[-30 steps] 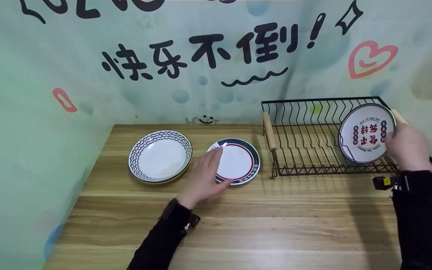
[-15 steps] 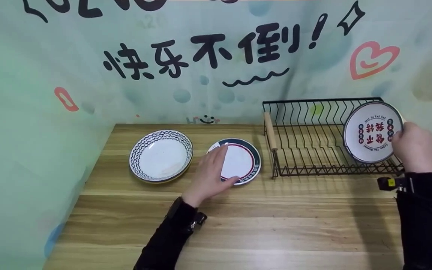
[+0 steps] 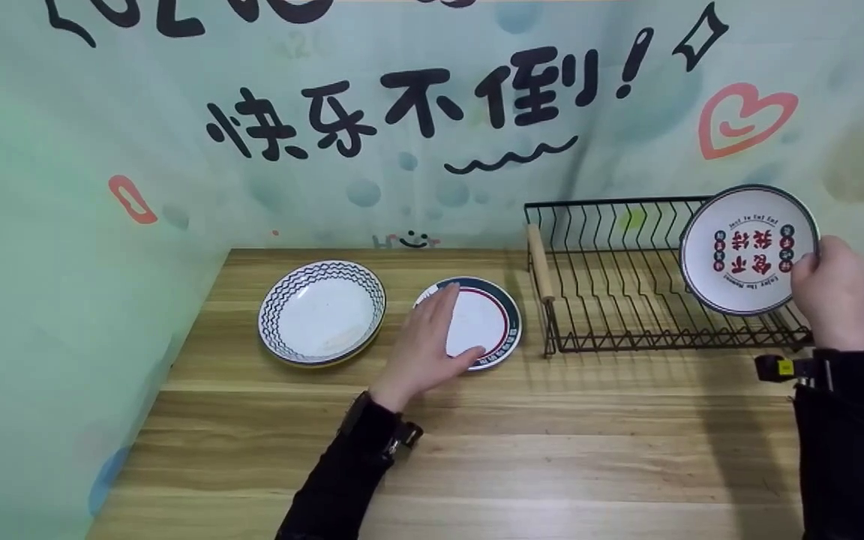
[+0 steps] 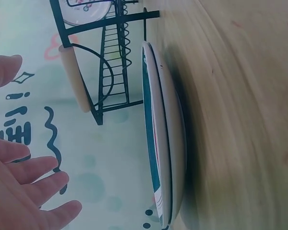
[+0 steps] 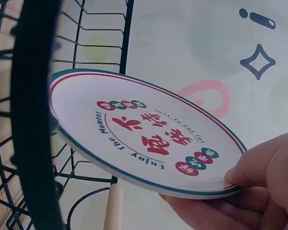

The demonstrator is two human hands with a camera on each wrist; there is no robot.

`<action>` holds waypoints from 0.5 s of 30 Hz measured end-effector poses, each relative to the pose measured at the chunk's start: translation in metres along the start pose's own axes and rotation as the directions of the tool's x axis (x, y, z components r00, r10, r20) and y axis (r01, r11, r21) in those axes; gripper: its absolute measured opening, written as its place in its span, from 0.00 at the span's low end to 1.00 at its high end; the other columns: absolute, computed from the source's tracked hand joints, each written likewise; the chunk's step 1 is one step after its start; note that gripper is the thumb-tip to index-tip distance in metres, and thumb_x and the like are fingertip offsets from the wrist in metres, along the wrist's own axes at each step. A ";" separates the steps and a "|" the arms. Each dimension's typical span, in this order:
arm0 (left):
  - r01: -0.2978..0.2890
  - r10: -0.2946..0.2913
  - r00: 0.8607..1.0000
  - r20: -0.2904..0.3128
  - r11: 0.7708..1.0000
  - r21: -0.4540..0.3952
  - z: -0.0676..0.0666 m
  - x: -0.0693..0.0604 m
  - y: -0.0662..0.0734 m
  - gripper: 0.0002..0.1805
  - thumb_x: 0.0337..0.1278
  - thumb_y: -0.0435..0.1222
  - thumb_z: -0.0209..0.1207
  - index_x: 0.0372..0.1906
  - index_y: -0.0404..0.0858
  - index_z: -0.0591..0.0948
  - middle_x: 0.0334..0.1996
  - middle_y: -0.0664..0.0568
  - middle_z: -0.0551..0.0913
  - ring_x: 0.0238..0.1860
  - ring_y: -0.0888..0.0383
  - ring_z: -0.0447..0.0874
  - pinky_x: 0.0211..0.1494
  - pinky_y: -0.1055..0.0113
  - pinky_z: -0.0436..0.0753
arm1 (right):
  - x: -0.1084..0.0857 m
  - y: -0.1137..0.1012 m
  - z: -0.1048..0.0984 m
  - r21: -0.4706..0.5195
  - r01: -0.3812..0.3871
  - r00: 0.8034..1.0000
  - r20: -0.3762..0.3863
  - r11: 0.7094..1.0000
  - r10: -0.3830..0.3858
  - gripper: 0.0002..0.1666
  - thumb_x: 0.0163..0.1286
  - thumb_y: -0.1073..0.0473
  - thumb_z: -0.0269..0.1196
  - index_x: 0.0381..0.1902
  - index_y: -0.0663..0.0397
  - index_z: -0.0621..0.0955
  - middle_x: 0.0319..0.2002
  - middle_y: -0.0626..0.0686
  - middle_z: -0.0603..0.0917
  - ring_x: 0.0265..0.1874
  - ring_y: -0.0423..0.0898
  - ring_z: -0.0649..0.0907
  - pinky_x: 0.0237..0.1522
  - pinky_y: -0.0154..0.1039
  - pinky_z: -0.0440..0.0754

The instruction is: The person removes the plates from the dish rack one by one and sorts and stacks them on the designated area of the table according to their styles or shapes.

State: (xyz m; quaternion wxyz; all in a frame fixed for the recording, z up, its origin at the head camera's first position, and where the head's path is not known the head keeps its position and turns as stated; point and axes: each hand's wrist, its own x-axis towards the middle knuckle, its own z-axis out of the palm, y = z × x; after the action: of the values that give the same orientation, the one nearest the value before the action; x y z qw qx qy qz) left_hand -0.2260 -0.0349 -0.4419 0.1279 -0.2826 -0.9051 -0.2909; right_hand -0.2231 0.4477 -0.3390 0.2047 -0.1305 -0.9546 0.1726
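Observation:
My right hand (image 3: 841,296) pinches the right rim of a white plate (image 3: 751,251) with red and black characters, thumb on its face and fingers behind. In the right wrist view the plate (image 5: 149,136) is tilted beside the rack's dark bars. It is over the right end of a black wire dish rack (image 3: 612,300). My left hand (image 3: 424,345), fingers spread, hovers over the left side of a white plate with a dark green rim (image 3: 511,319). The left wrist view shows a gap between that hand (image 4: 29,182) and the stacked plates (image 4: 165,139).
Left of the green-rimmed plate sits a deep white plate (image 3: 319,315) with a wavy black rim, stacked on something yellowish. The rack has a wooden handle (image 3: 541,262) at its left end. Behind the wooden table (image 3: 552,450) hangs a printed cloth (image 3: 289,202).
My right hand has moved the character plate upward and slightly right, and its lower edge now sits higher against the rack. The left hand has drifted slightly right over the green-rimmed plate.

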 end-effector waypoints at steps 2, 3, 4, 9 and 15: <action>0.000 0.000 1.000 -0.001 1.000 -0.005 0.000 0.000 0.001 0.52 0.56 0.55 0.66 0.75 0.30 0.55 0.72 0.37 0.62 0.73 0.42 0.58 0.75 0.47 0.56 | -0.001 -0.002 0.001 0.011 0.012 1.000 -0.021 1.000 -0.011 0.15 0.72 0.64 0.44 0.41 0.76 0.71 0.40 0.79 0.76 0.35 0.75 0.75 0.35 0.65 0.69; -0.003 0.003 1.000 -0.003 1.000 -0.007 0.001 0.000 0.002 0.52 0.56 0.54 0.66 0.75 0.30 0.55 0.72 0.36 0.62 0.72 0.42 0.58 0.75 0.47 0.57 | -0.001 -0.002 0.001 0.017 0.017 1.000 -0.025 1.000 -0.017 0.15 0.72 0.64 0.44 0.41 0.75 0.71 0.39 0.78 0.76 0.34 0.74 0.75 0.34 0.63 0.69; -0.004 0.004 1.000 -0.005 1.000 0.000 0.001 0.001 0.002 0.52 0.56 0.55 0.66 0.75 0.30 0.56 0.72 0.36 0.62 0.72 0.42 0.58 0.75 0.47 0.57 | -0.001 -0.002 0.002 0.026 0.019 0.999 -0.028 0.999 -0.018 0.14 0.72 0.64 0.45 0.40 0.75 0.71 0.38 0.78 0.77 0.33 0.73 0.75 0.32 0.61 0.69; -0.015 0.015 1.000 -0.011 1.000 0.001 0.004 0.002 0.005 0.52 0.55 0.54 0.66 0.75 0.29 0.56 0.71 0.36 0.63 0.72 0.41 0.59 0.75 0.48 0.56 | 0.000 -0.001 0.007 0.105 -0.016 0.999 0.037 0.994 0.012 0.15 0.72 0.61 0.46 0.39 0.72 0.73 0.30 0.69 0.78 0.25 0.58 0.73 0.26 0.44 0.66; -0.018 0.018 1.000 -0.018 1.000 -0.004 0.007 0.004 0.007 0.53 0.54 0.53 0.67 0.75 0.29 0.56 0.71 0.35 0.63 0.72 0.41 0.59 0.76 0.50 0.55 | 0.001 -0.006 0.016 0.263 -0.049 0.989 0.146 0.963 0.010 0.26 0.74 0.57 0.46 0.58 0.74 0.75 0.44 0.75 0.81 0.19 0.32 0.75 0.22 0.26 0.75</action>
State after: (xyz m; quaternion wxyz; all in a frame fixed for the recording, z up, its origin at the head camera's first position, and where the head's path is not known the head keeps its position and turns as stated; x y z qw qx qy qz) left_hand -0.2256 -0.0241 -0.4428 0.1381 -0.2886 -0.9006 -0.2942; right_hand -0.2318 0.4385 -0.3501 0.1484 -0.1032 -0.9330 0.3112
